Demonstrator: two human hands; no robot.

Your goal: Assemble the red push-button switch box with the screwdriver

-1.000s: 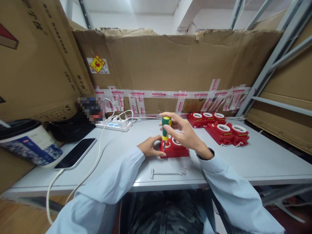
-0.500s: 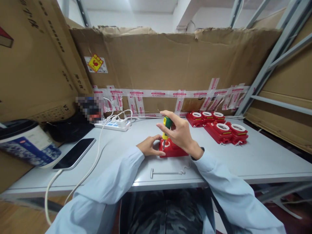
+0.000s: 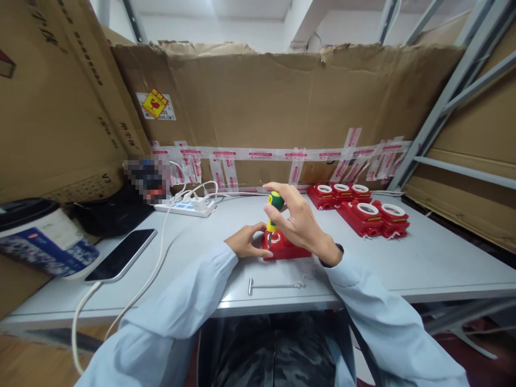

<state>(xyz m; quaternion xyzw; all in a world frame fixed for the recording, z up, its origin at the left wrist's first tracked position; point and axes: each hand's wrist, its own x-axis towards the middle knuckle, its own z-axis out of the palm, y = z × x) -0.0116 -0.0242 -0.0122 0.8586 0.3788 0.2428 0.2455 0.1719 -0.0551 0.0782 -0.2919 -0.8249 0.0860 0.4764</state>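
A red plastic box with a round white-rimmed opening sits on the grey table in front of me. My left hand grips its left end, fingers curled round it. A green and yellow screwdriver stands nearly upright, its tip down in the box's left side. My right hand pinches the handle with thumb and fingers.
A small metal T-shaped tool with a coiled wire lies near the table's front edge. Several more red boxes stand at the back right. A phone on a white cable, a power strip, cardboard walls and a metal rack surround the table.
My right hand has shifted its fingers round the screwdriver handle, which stays upright in the box. My left hand and the red box have not moved.
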